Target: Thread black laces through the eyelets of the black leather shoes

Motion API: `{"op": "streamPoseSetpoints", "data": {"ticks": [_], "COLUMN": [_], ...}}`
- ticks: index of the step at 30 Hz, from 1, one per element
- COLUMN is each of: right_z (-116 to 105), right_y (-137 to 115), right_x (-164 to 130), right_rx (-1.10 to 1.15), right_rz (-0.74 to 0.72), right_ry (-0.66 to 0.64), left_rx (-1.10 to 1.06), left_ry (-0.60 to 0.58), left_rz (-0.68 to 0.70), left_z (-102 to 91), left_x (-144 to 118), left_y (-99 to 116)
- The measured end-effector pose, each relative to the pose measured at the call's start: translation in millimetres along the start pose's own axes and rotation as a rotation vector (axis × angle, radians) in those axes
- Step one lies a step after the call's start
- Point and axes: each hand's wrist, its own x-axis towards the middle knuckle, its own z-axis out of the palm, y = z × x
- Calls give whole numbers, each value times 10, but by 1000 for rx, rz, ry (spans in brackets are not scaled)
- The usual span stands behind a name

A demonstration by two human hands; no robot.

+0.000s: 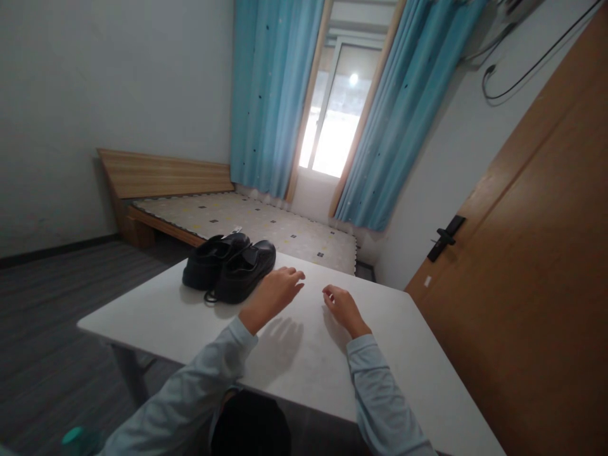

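Note:
A pair of black shoes (240,272) stands side by side on the left part of the white table (190,329), with a loop of lace hanging by the near one. My left hand (275,291) hovers over the table just right of the shoes, fingers apart and nothing in it; its shadow falls on the tabletop below. To the right of it, my right hand (344,309) is low over the table, fingers loosely bent and apart from the thumb, holding nothing that I can see. The two hands do not touch each other.
Behind the table is a bed (256,218) with a wooden headboard (171,174). Blue curtains (275,95) flank a bright window (337,114). A brown door (532,253) with a black handle closes in on the right. Something green (73,437) shows at the lower left.

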Motion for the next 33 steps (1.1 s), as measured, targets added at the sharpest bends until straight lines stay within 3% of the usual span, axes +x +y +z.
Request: {"op": "streamPoseSetpoints", "data": {"ticks": [3, 8, 17, 20, 24, 33], "right_z": [-2, 9, 27, 24, 21, 12], "right_y": [3, 6, 8, 14, 25, 16], "right_x": [6, 5, -4, 2, 5, -3], "right_rx": [2, 46, 58, 37, 31, 51], "right_rz": [-15, -68, -89, -79, -68, -84], "right_ry": [12, -2, -17, -17, -29, -32], "left_rx": [-102, -159, -170, -50, 109, 273], "left_ry": [-78, -186, -264, -210, -77, 356], "left_rz": [141, 228, 211, 187, 31, -370], "left_z": [229, 534, 565, 576, 519, 275], "left_x": [44, -12, -87, -84, -74, -119], "left_y": [51, 87, 102, 45, -86, -303]}}
